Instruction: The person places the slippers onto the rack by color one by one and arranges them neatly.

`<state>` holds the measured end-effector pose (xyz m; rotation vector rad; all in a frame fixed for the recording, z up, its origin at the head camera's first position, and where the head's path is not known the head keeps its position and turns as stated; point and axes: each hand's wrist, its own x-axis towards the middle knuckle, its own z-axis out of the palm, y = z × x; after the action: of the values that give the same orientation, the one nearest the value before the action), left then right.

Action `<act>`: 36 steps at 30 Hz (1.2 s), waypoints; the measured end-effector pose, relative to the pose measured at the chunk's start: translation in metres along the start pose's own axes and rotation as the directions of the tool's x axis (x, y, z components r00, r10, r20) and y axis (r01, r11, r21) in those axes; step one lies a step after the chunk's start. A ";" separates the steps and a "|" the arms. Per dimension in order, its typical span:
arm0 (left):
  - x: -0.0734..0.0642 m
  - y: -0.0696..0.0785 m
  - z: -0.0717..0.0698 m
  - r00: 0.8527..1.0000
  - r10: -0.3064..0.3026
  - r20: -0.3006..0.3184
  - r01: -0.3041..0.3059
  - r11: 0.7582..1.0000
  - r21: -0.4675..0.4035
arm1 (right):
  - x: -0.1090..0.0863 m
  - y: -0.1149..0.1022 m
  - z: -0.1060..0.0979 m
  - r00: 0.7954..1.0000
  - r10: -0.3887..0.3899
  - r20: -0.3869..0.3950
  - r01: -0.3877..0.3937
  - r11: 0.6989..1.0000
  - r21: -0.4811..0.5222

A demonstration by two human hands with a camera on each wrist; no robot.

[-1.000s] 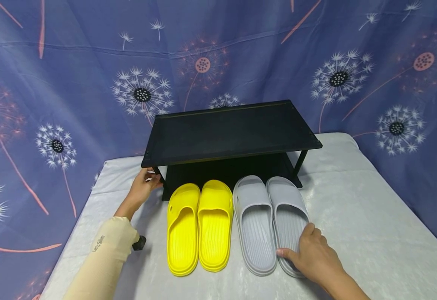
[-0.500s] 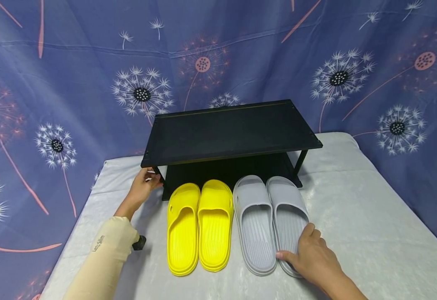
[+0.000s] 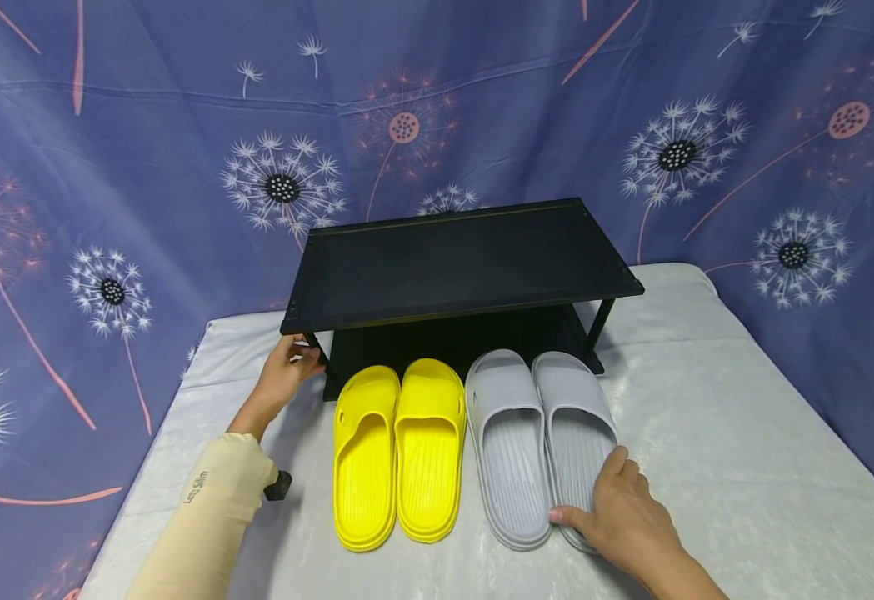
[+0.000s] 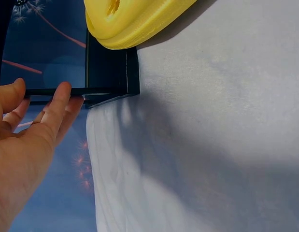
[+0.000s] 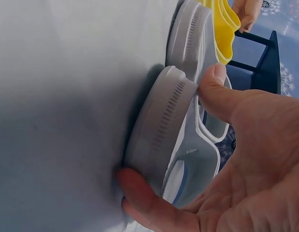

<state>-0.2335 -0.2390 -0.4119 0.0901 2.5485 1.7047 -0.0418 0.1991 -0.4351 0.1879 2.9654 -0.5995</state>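
Two yellow slippers [image 3: 365, 467] and two grey slippers [image 3: 513, 471] lie side by side, toes toward a black two-tier shoe rack [image 3: 466, 262]. My right hand [image 3: 631, 521] grips the heel of the rightmost grey slipper [image 3: 579, 433]. In the right wrist view, the thumb [image 5: 217, 79] is on one side of that heel and the fingers [image 5: 139, 191] on the other. At the rack's front left leg, my left hand [image 3: 287, 367] touches the post [image 4: 103, 90] with nearly straight fingers [image 4: 55, 108]. The slippers' toes partly hide the lower shelf's front edge.
A pale cloth [image 3: 721, 433] covers the surface under everything. Behind it hangs a blue curtain [image 3: 496, 117] with a dandelion print. A small black object [image 3: 277, 486] shows beside the left forearm's cream sleeve [image 3: 212, 508].
My right hand and the heel of the rightmost grey slipper have shifted slightly to the left. The left hand stays at the rack's leg, and the other slippers look unmoved.
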 end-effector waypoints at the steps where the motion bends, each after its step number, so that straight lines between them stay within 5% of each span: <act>1: 0.000 0.000 0.000 1.000 0.004 0.001 -0.004 1.000 0.000 | 0.000 0.000 0.000 1.000 -0.001 0.001 0.001 1.000 -0.003; 36: 0.003 -0.001 0.001 1.000 0.009 -0.002 -0.009 1.000 -0.007 | -0.002 -0.003 0.000 0.999 0.034 -0.003 -0.034 0.999 0.015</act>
<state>-0.2366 -0.2386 -0.4136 0.0999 2.5470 1.7181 -0.0408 0.1957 -0.4340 0.2404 2.9550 -0.6177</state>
